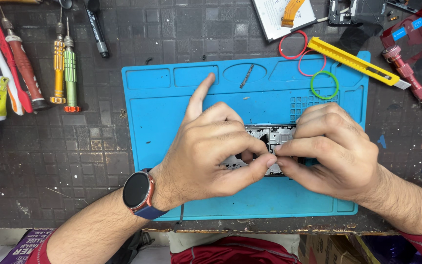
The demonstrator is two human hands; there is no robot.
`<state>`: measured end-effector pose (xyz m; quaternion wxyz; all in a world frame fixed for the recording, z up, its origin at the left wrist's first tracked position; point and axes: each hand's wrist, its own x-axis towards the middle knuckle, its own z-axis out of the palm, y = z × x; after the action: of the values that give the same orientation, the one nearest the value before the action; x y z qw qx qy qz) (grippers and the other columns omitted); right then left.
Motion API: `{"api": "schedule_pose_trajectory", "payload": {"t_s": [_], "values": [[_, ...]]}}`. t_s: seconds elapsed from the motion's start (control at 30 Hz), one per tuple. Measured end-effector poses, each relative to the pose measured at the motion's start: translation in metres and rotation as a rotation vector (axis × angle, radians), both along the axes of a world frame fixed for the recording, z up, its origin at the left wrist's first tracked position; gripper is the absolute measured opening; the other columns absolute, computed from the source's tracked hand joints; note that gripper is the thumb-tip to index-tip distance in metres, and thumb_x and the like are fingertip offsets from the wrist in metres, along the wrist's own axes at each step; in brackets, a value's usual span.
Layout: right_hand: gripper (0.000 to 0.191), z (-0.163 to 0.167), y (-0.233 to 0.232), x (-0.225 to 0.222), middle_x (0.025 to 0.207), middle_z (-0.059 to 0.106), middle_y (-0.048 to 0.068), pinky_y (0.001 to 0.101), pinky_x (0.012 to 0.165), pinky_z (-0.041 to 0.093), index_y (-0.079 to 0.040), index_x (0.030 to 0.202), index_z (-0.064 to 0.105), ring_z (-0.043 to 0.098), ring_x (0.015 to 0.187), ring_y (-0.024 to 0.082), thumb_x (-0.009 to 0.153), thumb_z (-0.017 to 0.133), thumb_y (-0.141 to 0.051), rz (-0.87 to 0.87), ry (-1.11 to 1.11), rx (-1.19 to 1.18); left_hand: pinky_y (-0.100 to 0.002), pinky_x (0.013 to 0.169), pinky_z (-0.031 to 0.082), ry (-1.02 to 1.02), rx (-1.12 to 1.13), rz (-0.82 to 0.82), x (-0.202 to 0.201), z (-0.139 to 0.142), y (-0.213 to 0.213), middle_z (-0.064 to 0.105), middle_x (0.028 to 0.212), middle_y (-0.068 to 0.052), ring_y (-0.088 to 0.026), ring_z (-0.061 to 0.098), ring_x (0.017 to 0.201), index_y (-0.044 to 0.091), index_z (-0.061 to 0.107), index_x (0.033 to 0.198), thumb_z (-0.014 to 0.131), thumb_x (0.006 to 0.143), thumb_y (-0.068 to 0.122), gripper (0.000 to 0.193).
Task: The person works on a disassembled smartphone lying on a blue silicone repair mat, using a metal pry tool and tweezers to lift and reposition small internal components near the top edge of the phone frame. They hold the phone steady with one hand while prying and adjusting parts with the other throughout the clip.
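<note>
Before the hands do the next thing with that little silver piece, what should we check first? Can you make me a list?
1. Both hands on the silver piece: ok. The left hand and right hand pinch it between their fingertips.
2. Piece over the blue mat: ok.
3. Small loose part in the mat's top tray: ok, it lies apart from the hands.
4. Yellow knife: cannot tell whether its blade is out; it lies past the mat's corner, away from the hands.
5. Screwdrivers handy: ok, they lie left of the mat.
6. Underside of the piece: cannot tell, the fingers hide it.
</note>
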<state>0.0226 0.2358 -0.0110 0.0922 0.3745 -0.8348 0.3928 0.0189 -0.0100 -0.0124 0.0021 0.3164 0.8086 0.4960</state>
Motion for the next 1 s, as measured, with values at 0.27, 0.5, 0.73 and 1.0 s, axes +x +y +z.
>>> {"api": "schedule_pose_trajectory", "payload": {"t_s": [0.27, 0.5, 0.73, 1.0], "values": [[0.030, 0.006, 0.002, -0.001, 0.089, 0.061, 0.007, 0.0382, 0.073, 0.054, -0.005, 0.098, 0.067, 0.062, 0.080, 0.023, 0.076, 0.088, -0.003, -0.020, -0.038, -0.018, -0.066, 0.132, 0.018, -0.001, 0.004, 0.027, 0.001, 0.005, 0.002, 0.068, 0.077, 0.005, -0.014, 0.064, 0.087, 0.015, 0.075, 0.091, 0.076, 0.091, 0.017, 0.002], [0.030, 0.008, 0.005, 0.001, 0.090, 0.061, 0.008, 0.0366, 0.072, 0.053, -0.004, 0.099, 0.067, 0.064, 0.081, 0.023, 0.077, 0.087, -0.001, -0.066, -0.041, -0.007, -0.067, 0.131, 0.017, -0.011, 0.010, 0.030, 0.001, 0.013, 0.005, 0.062, 0.069, 0.009, -0.012, 0.062, 0.083, 0.017, 0.075, 0.089, 0.079, 0.081, 0.016, 0.008], [0.029, 0.012, 0.006, 0.002, 0.090, 0.061, 0.008, 0.0364, 0.073, 0.054, -0.004, 0.098, 0.067, 0.063, 0.081, 0.022, 0.077, 0.086, -0.001, -0.068, -0.048, -0.014, -0.068, 0.131, 0.016, -0.010, 0.003, 0.047, 0.000, 0.018, 0.008, 0.062, 0.068, 0.009, -0.011, 0.062, 0.083, 0.017, 0.075, 0.089, 0.079, 0.081, 0.015, 0.009], [0.028, 0.017, 0.010, 0.003, 0.090, 0.061, 0.007, 0.0361, 0.072, 0.054, -0.003, 0.099, 0.066, 0.064, 0.081, 0.022, 0.078, 0.086, 0.000, -0.071, -0.053, -0.003, -0.069, 0.131, 0.016, 0.004, 0.007, 0.052, 0.000, 0.020, 0.010, 0.060, 0.068, 0.009, -0.011, 0.062, 0.084, 0.017, 0.074, 0.088, 0.079, 0.081, 0.015, 0.009]]}}
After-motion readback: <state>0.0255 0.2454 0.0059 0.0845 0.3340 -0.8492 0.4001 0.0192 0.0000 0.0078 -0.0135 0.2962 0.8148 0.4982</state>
